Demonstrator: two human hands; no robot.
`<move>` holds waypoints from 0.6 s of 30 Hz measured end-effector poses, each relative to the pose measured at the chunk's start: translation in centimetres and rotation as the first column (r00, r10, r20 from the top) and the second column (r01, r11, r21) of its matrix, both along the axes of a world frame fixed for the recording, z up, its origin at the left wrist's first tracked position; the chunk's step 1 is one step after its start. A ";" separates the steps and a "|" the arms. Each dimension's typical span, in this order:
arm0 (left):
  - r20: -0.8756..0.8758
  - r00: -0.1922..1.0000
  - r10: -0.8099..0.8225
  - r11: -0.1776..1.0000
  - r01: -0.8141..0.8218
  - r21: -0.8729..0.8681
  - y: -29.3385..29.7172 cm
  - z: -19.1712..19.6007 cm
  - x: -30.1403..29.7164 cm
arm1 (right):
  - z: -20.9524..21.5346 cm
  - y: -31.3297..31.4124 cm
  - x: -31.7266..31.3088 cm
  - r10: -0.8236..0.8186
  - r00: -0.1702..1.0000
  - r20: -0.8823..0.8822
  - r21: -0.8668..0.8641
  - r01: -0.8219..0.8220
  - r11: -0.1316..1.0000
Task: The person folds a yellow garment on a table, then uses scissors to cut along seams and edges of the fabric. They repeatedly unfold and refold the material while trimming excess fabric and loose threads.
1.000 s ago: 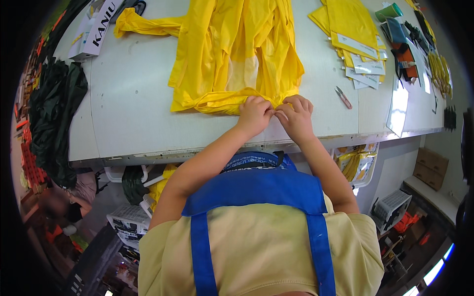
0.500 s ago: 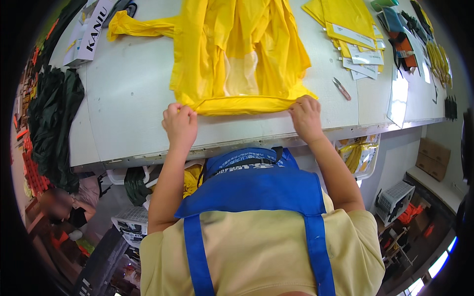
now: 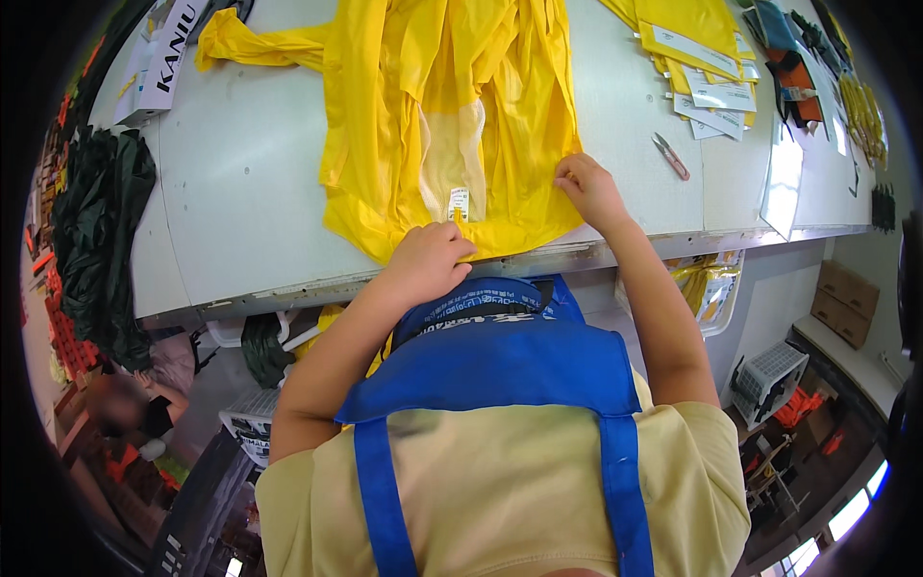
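Observation:
A yellow jacket (image 3: 375, 115), apparently a raincoat, lies on the table with a pale mesh lining showing in its middle and one sleeve stretched to the left. Its bottom edge reaches the table's front edge. My left hand (image 3: 428, 262) is closed on that hem near the middle, just below a small white label (image 3: 459, 203). At the jacket's right side, my right hand (image 3: 589, 190) pinches the fabric edge between thumb and fingers. The far end of the jacket runs out of view.
Thread snips (image 3: 672, 157) lie on the table (image 3: 240, 202) to the right. Beyond them are yellow pieces with white cards (image 3: 716, 91). Dark green fabric (image 3: 101, 212) hangs over the left end, near a white box (image 3: 159, 72). A person (image 3: 125, 404) sits at the lower left.
My left hand has moved right to the middle of the hem, and my right hand has gone up the right side. The hem has slid nearer and unfolded, and the label now shows.

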State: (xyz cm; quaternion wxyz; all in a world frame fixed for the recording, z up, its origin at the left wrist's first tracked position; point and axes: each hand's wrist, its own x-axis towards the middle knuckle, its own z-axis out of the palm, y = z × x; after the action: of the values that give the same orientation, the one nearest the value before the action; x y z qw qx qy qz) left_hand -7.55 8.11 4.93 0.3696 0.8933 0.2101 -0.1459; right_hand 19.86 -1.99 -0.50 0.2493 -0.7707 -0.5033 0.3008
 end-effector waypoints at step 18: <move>0.290 0.935 0.203 0.874 -0.039 -0.484 2.2 -1.5 16.4 | 4.4 -1.1 3.6 -0.093 0.699 -0.709 0.286 0.405 0.868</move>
State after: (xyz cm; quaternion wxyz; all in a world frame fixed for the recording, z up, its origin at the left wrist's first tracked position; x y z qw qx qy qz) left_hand 8.84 10.28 3.44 0.6137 0.7731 0.1593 -0.0163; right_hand 23.42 -3.13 3.93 0.6136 -0.5982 -0.3185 0.4052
